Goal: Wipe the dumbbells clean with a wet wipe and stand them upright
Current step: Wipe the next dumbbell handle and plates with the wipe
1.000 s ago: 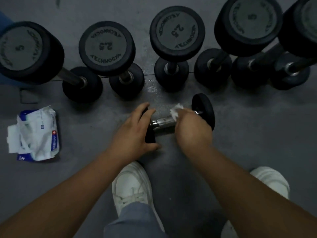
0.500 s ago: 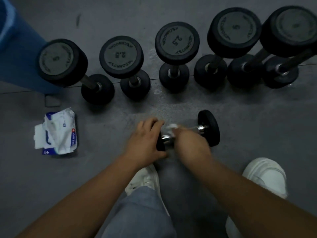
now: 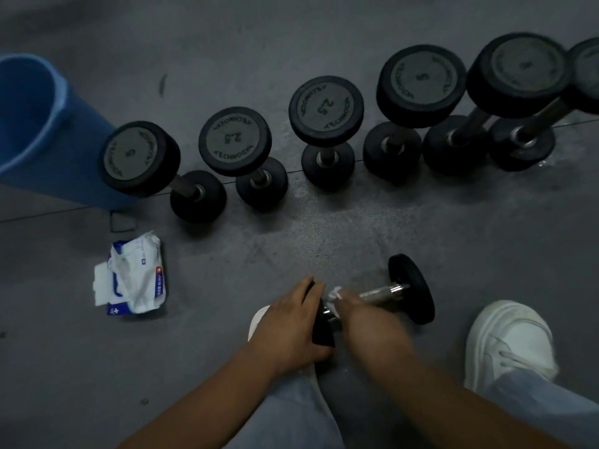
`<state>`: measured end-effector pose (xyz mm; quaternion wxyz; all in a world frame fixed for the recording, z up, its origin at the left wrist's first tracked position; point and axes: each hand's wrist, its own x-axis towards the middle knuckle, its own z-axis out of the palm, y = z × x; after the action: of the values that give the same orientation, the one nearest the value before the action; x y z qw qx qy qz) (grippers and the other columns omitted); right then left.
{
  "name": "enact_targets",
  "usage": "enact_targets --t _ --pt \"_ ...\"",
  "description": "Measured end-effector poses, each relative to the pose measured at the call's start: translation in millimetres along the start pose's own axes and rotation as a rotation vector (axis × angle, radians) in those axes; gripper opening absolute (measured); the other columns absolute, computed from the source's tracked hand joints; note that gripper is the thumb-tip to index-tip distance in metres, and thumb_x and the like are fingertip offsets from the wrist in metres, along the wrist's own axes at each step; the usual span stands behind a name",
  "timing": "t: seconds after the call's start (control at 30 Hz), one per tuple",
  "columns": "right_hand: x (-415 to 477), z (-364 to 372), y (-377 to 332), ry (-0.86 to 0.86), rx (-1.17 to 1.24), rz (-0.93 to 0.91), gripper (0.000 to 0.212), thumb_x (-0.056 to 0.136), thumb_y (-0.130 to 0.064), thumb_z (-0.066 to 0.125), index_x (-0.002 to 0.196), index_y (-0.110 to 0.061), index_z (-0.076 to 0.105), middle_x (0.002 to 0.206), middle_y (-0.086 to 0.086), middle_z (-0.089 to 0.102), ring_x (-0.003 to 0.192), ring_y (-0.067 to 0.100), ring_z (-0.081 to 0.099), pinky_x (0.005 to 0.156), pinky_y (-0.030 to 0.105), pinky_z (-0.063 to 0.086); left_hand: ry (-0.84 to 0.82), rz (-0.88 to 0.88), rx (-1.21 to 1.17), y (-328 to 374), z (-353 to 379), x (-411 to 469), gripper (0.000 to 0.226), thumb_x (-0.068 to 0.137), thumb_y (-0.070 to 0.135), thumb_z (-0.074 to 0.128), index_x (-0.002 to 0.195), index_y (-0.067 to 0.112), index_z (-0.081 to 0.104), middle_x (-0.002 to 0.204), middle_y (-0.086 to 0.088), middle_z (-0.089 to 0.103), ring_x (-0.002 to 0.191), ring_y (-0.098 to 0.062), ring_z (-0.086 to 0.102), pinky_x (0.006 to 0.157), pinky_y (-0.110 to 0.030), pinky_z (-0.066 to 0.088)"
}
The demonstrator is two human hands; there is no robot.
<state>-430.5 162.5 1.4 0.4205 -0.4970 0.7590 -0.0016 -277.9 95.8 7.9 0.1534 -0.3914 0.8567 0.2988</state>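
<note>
On grey, speckled rubber floor (image 3: 486, 238), near and centre: one small dumbbell (image 3: 385, 291) on its side, knurled chrome handle between two round black heads; right head free, tilted on the floor; left head under the left hand (image 3: 288, 328), fingers curled over its rim, gripping; right hand (image 3: 366, 322) closed round the handle just beside that head, pinching one crumpled white wipe (image 3: 335, 293) against the metal, fingertips hidden and a little blurred.

Farther off, slanting from mid-left to far right: a row (image 3: 325, 108) of six dumbbells, all upright; matte black drum-shaped heads, flat grey discs on top with raised lettering, short steel handles; two marked 2.5, at least two marked 5, the rightmost cut by the frame edge.

Left of the hands, well apart: one pack (image 3: 136, 277) of soft, creased plastic, white and blue, a white sheet poking out at its left side.

Far left: one smooth blue plastic bin (image 3: 32, 124), round-rimmed, just behind the leftmost upright dumbbell.

Near: two white shoes, the right shoe (image 3: 509, 338) in plain sight, the left shoe (image 3: 257, 319) mostly hidden behind the left hand; pale trouser legs at the bottom edge.
</note>
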Motion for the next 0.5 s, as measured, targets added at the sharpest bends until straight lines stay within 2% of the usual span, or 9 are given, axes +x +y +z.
enact_targets --t 0.07,0.1,0.17,0.27,0.3,0.4,0.43,0.47,0.5 --pt "12.1 -10.8 18.6 0.024 0.085 0.081 0.038 0.104 -0.024 0.036 0.14 -0.021 0.047 0.142 -0.001 0.05 0.122 0.023 0.054 0.096 0.037 0.043 -0.008 0.014 0.033 1.2 5.9 -2.0 0.118 0.068 0.061 0.075 0.156 0.023 0.007 0.164 -0.001 0.003 0.145 -0.02 0.026 0.114 -0.027 0.024" --pt "15.7 -12.4 27.4 0.06 0.104 0.129 0.039 0.105 -0.027 0.034 0.142 -0.022 0.046 0.146 -0.003 0.047 0.127 0.017 0.051 0.1 0.031 0.041 -0.013 0.023 0.037 0.1 8.9 -1.9 0.12 0.067 0.064 0.075 0.156 0.023 0.007 0.164 -0.001 0.004 0.146 -0.02 0.024 0.115 -0.027 0.023" --pt "8.1 -8.5 27.2 0.061 0.12 0.2 0.039 0.105 -0.03 0.029 0.139 -0.027 0.048 0.141 -0.003 0.053 0.122 0.017 0.054 0.089 0.027 0.044 -0.042 0.03 0.011 -4.6 10.2 0.5 0.123 0.063 0.068 0.075 0.157 0.024 0.008 0.164 0.001 0.006 0.146 -0.018 0.024 0.116 -0.027 0.023" --pt "-1.9 -2.1 -0.1 -0.024 0.112 0.022 0.037 0.105 -0.034 0.029 0.139 -0.03 0.044 0.138 -0.006 0.054 0.118 0.02 0.058 0.095 0.034 0.044 -0.057 -0.023 -0.144 -21.9 -3.7 10.1 0.117 0.062 0.069 0.077 0.155 0.032 0.016 0.161 0.009 0.02 0.141 -0.011 0.034 0.113 -0.024 0.03" --pt "3.8 -6.5 -3.1 0.037 0.098 0.023 0.037 0.105 -0.033 0.03 0.139 -0.029 0.044 0.137 -0.005 0.054 0.116 0.023 0.058 0.095 0.036 0.045 0.003 -0.053 -0.212 -27.7 -11.4 11.1 0.108 0.065 0.068 0.077 0.153 0.035 0.023 0.158 0.011 0.029 0.135 -0.008 0.041 0.11 -0.023 0.033" --pt "45.1 -24.1 16.5 0.276 0.126 0.128 0.039 0.103 -0.028 0.031 0.139 -0.028 0.046 0.139 -0.005 0.052 0.119 0.021 0.055 0.096 0.035 0.044 0.433 -0.083 -0.333 -37.9 -25.2 18.5 0.062 0.085 0.058 0.063 0.138 0.029 0.049 0.138 0.012 0.051 0.118 0.0 0.048 0.101 -0.032 0.046" --pt "57.2 -26.6 17.3 0.308 0.175 0.122 0.04 0.103 -0.027 0.032 0.141 -0.029 0.044 0.145 -0.008 0.047 0.124 0.017 0.052 0.102 0.033 0.041 0.483 -0.069 -0.313 -36.6 -27.3 23.0 0.058 0.087 0.055 0.059 0.137 0.026 0.049 0.139 0.009 0.049 0.12 -0.004 0.049 0.1 -0.037 0.048" --pt "66.6 -27.7 11.6 0.314 0.195 0.049 0.041 0.103 -0.025 0.034 0.143 -0.031 0.042 0.15 -0.013 0.04 0.128 0.013 0.049 0.107 0.03 0.038 0.436 -0.066 -0.281 -33.4 -29.0 29.6 0.066 0.086 0.055 0.06 0.142 0.025 0.043 0.149 0.006 0.039 0.127 -0.009 0.046 0.103 -0.04 0.047" --pt "76.4 -29.0 1.1 0.295 0.167 -0.071 0.043 0.101 -0.023 0.037 0.143 -0.033 0.04 0.154 -0.018 0.033 0.128 0.013 0.049 0.109 0.033 0.039 0.338 -0.071 -0.246 -30.2 -29.2 37.5 0.082 0.081 0.056 0.067 0.149 0.025 0.032 0.16 0.005 0.02 0.134 -0.014 0.04 0.106 -0.04 0.044"
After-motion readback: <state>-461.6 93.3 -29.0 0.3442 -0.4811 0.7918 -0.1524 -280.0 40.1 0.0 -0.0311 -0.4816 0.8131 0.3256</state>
